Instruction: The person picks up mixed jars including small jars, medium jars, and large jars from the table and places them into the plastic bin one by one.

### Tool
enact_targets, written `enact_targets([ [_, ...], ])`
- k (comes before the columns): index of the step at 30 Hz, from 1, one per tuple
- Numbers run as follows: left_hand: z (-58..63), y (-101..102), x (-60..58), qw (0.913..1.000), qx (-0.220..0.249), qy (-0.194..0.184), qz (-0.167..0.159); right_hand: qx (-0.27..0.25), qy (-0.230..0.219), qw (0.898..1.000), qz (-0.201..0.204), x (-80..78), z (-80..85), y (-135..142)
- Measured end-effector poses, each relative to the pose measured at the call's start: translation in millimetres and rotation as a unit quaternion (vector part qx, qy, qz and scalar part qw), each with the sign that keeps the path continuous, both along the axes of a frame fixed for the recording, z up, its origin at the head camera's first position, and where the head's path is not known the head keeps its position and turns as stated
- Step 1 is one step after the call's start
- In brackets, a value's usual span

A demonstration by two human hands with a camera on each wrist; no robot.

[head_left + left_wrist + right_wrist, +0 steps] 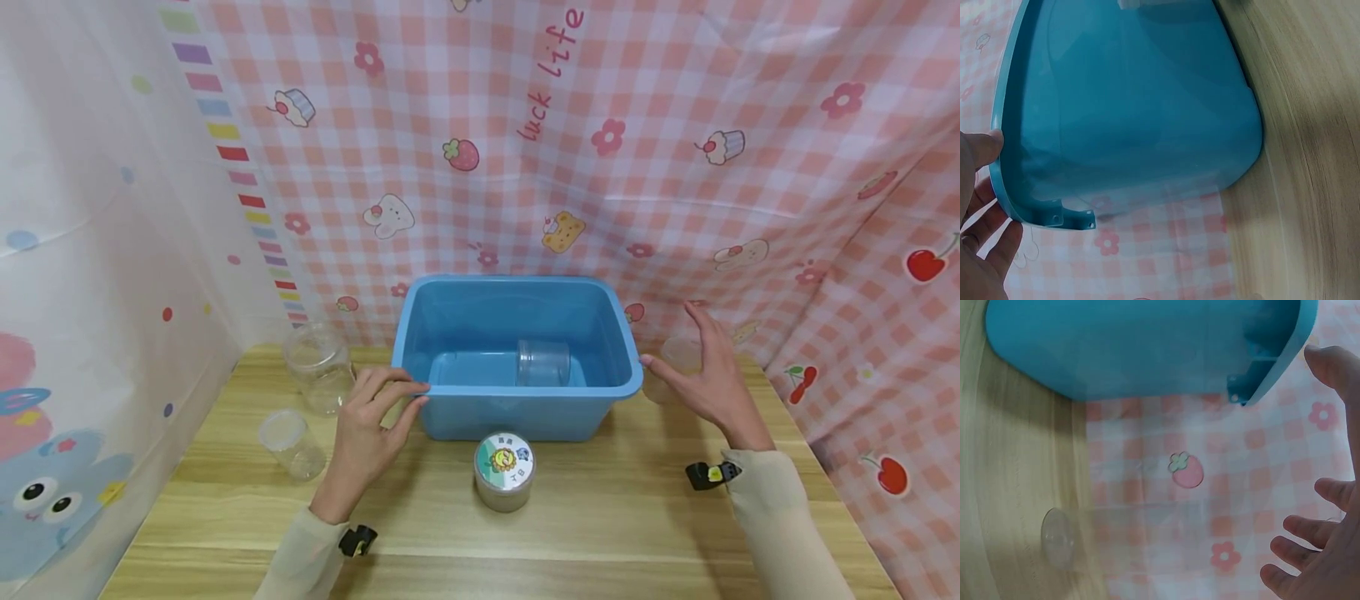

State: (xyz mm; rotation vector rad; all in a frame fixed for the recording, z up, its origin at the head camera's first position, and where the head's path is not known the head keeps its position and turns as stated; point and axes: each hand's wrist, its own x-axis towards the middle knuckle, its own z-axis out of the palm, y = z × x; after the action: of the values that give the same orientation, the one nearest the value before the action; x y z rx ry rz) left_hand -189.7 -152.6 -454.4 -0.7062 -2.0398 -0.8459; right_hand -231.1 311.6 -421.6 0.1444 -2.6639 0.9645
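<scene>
A blue plastic bin (510, 414) stands at the back of the wooden table, with a clear jar (542, 364) lying on its side inside. At the bin's front left corner, my left hand (371, 425) holds the rim (999, 178) between thumb and fingers. My right hand (708, 383) is spread beside the bin's right end, its thumb tip (1319, 359) right at the rim. Behind and below that hand stands a clear container (1059, 540), partly covered by it in the head view. In front of the bin stands a jar with a printed sun-flower lid (504, 467).
Left of the bin stand a large clear jar (318, 367) and a smaller clear jar (292, 443), both close to my left forearm. A pink checked curtain (480, 200) hangs right behind the bin. Another curtain (97, 292) borders the table's left side.
</scene>
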Motion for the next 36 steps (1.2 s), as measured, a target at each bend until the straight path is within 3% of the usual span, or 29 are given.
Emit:
enact_targets([
  [7, 0.8, 0, 0.7, 1.0, 0.002, -0.001, -0.003, 0.001, 0.0, 1.0, -0.01, -6.2, -11.0, 9],
  [17, 0.9, 1, 0.8, 1.0, 0.002, 0.0, -0.003, -0.014, -0.057, 0.997, -0.041, -11.7, -27.3, 22],
  [36, 0.9, 0, 1.1, 1.0, 0.001, -0.002, -0.002, -0.127, -0.117, 0.984, -0.044, -18.9, -47.7, 28],
])
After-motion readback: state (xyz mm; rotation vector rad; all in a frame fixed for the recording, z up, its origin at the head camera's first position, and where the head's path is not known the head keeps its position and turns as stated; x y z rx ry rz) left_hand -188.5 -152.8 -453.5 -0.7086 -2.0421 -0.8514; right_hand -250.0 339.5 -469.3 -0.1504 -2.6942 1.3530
